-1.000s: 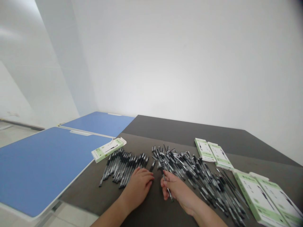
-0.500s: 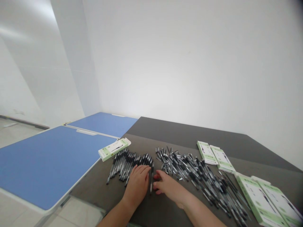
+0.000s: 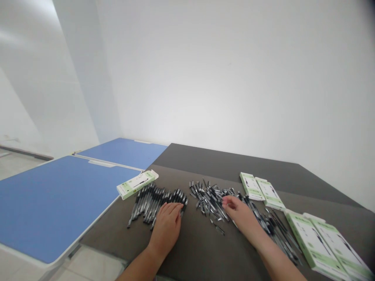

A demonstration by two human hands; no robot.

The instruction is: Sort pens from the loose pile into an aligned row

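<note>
My left hand (image 3: 166, 226) lies flat and open on the dark table (image 3: 193, 253), its fingertips touching the near ends of a tidy row of black pens (image 3: 152, 199). My right hand (image 3: 240, 212) reaches into a loose heap of black pens (image 3: 213, 197), fingers curled down among them; whether they grip a pen I cannot make out. One stray pen (image 3: 217, 227) lies alone between the hands.
A green-and-white pen box (image 3: 137, 184) lies behind the tidy row. Two small boxes (image 3: 262, 190) sit past the heap, and two larger ones (image 3: 325, 244) at the right near edge. Blue tables (image 3: 58, 199) adjoin on the left. A white wall stands behind.
My right hand put a pen beside the tidy row, then moved right and away into the loose heap. My left hand stayed on the row's ends.
</note>
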